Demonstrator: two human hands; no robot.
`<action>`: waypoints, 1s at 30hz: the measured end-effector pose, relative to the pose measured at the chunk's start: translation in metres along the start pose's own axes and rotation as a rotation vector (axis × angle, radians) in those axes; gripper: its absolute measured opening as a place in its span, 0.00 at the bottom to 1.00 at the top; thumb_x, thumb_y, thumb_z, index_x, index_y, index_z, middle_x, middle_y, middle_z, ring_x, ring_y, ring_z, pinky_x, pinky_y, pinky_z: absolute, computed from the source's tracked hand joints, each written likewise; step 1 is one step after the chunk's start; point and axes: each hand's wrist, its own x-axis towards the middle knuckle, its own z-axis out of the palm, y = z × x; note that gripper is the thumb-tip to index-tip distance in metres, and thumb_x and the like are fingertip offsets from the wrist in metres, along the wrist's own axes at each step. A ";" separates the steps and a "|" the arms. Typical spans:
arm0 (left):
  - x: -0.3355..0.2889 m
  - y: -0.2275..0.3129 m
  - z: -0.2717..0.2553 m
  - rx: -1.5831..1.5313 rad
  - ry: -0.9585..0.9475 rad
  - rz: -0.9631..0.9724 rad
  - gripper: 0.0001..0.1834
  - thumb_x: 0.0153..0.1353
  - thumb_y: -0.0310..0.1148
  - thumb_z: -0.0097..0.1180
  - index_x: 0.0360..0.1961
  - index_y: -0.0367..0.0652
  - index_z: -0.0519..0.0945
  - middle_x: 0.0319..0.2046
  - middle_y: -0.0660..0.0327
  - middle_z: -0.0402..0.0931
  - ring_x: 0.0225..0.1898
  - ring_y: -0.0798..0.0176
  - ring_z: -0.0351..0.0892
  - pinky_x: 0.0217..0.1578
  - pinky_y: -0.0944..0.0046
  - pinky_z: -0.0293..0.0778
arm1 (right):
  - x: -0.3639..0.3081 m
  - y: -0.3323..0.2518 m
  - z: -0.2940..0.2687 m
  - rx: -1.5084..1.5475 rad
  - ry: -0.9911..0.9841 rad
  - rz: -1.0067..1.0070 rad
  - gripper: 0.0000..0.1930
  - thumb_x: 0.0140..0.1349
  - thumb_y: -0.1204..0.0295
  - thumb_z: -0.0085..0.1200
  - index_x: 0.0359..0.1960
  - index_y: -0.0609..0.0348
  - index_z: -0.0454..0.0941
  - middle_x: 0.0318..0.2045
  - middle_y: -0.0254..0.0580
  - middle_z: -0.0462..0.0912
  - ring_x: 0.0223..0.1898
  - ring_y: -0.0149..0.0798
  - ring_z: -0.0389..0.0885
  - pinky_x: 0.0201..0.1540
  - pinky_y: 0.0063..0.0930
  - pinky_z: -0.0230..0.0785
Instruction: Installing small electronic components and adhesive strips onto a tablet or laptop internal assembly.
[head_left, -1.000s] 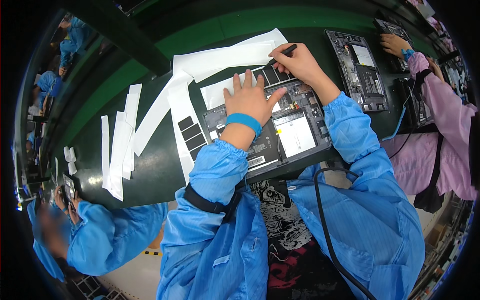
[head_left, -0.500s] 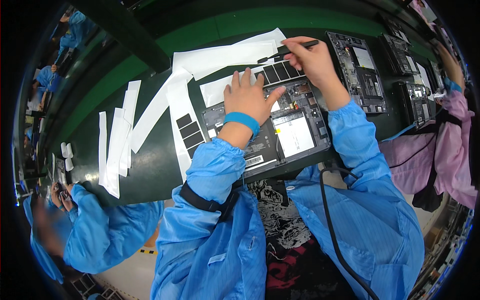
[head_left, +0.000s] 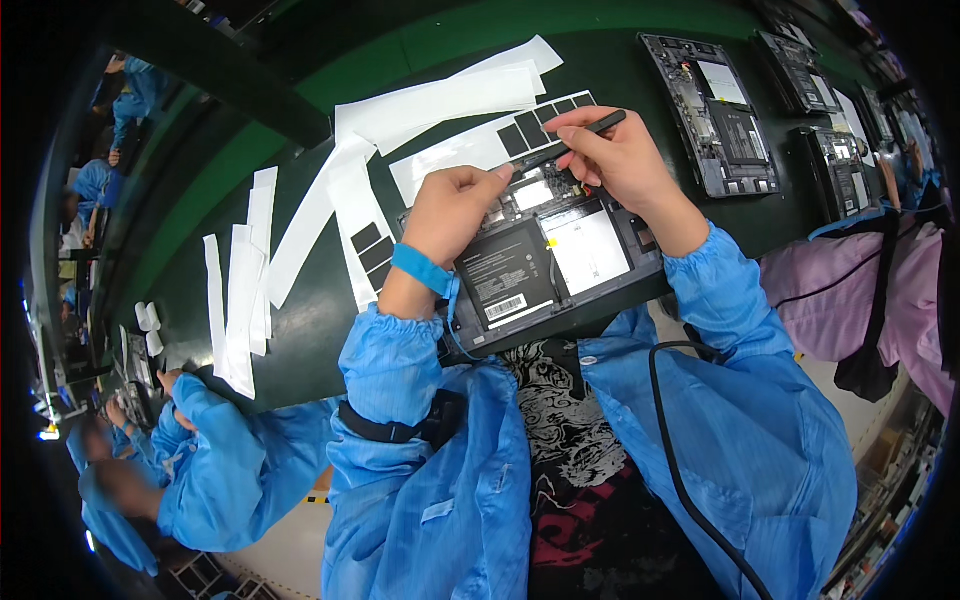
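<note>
An opened electronic device (head_left: 640, 272), like a laptop base, lies in front of me with a black battery pack (head_left: 505, 275) and a silvery-white panel (head_left: 590, 252) showing inside. My right hand (head_left: 635, 165) grips a slim black tool, seemingly tweezers (head_left: 606, 122), slanting down to the left over the device's far edge. Beside the tool's tip, my left hand (head_left: 445, 215) has its thumb and forefinger pinched together. What lies between them is too small to make out. A blue band circles my left wrist. Just beyond the device is a white backing strip (head_left: 430, 165) bearing black rectangular pads (head_left: 527, 127).
More white strips (head_left: 440, 98) spread over the dark green table toward the left. Another opened device (head_left: 715, 110) lies at right, with several more behind it. A co-worker in pink (head_left: 850, 300) sits at right; people in blue sleeves (head_left: 240, 440) are at left.
My left hand has lifted from lying spread on the device and closed into a pinch. The right hand has brought the tool down from the strips to meet it.
</note>
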 end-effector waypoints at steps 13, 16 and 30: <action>0.023 -0.012 0.015 0.421 0.153 0.090 0.18 0.54 0.43 0.63 0.21 0.35 0.83 0.17 0.48 0.78 0.21 0.53 0.80 0.27 0.58 0.75 | 0.004 0.021 -0.008 -0.162 0.004 -0.057 0.10 0.63 0.72 0.54 0.42 0.64 0.80 0.23 0.36 0.80 0.21 0.23 0.76 0.19 0.16 0.65; 0.022 -0.008 0.015 0.418 0.150 0.043 0.19 0.53 0.44 0.64 0.20 0.35 0.83 0.17 0.48 0.78 0.21 0.52 0.80 0.27 0.58 0.75 | 0.006 0.024 -0.007 -0.184 -0.017 -0.103 0.10 0.63 0.72 0.54 0.42 0.63 0.80 0.24 0.36 0.80 0.22 0.23 0.76 0.20 0.16 0.65; 0.024 -0.001 0.019 0.462 0.191 -0.015 0.18 0.48 0.43 0.68 0.19 0.36 0.82 0.18 0.48 0.79 0.22 0.51 0.81 0.28 0.58 0.76 | 0.004 0.020 -0.006 -0.257 -0.028 -0.068 0.10 0.64 0.73 0.54 0.43 0.65 0.80 0.20 0.30 0.75 0.27 0.25 0.77 0.32 0.18 0.69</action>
